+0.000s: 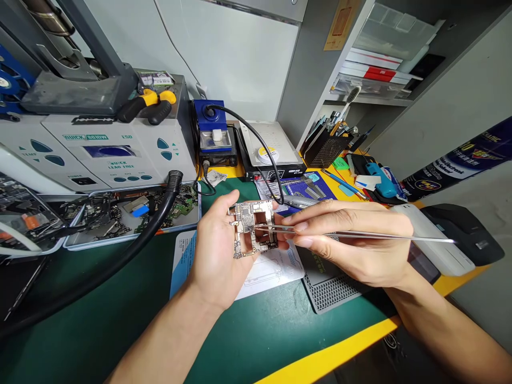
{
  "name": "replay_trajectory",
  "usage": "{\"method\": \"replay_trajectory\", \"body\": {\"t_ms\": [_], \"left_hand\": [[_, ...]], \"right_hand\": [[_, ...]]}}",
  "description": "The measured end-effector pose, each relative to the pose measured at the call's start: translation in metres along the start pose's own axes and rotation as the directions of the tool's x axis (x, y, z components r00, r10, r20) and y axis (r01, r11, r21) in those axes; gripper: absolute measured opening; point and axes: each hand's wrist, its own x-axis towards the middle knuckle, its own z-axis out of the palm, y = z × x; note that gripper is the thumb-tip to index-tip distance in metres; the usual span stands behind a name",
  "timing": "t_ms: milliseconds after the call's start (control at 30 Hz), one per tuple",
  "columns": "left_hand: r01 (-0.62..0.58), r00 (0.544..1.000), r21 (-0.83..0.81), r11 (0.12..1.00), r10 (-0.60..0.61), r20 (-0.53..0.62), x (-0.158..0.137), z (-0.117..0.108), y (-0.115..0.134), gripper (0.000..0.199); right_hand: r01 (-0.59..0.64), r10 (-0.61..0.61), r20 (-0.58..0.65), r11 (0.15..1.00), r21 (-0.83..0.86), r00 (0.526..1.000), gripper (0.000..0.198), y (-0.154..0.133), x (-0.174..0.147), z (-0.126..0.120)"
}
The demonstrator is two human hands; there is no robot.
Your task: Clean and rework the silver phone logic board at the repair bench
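Observation:
Near the middle of the head view, my left hand (218, 250) holds a small phone circuit board (245, 214), with the thumb along its left edge and fingers behind it. The board has gold edges, tiny chips and square cut-outs. My right hand (356, 242) pinches a pair of metal tweezers (372, 236) between thumb and fingers, pointing left. The tips lie over the middle of the board; whether they touch it or grip any tiny part I cannot tell. Below the board, a white and blue printed sheet (260, 280) lies on the green mat (280, 325).
Left stands a grey hot-air station (100, 154) with a thick black hose (140, 248) crossing the mat. Behind are a blue soldering-iron stand (212, 120), a tray of scrap boards (176, 213) and a black pen holder (328, 149). A spray can (460, 157) stands right.

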Motion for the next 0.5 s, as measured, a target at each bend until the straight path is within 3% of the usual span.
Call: {"method": "replay_trajectory", "body": {"t_ms": [500], "left_hand": [[-0.005, 1.000, -0.006, 1.000, 0.005, 0.031, 0.0014, -0.0020, -0.0008, 0.038]], "right_hand": [[0.021, -0.020, 0.055, 1.000, -0.021, 0.998, 0.026, -0.0014, 0.0026, -0.0012]]}}
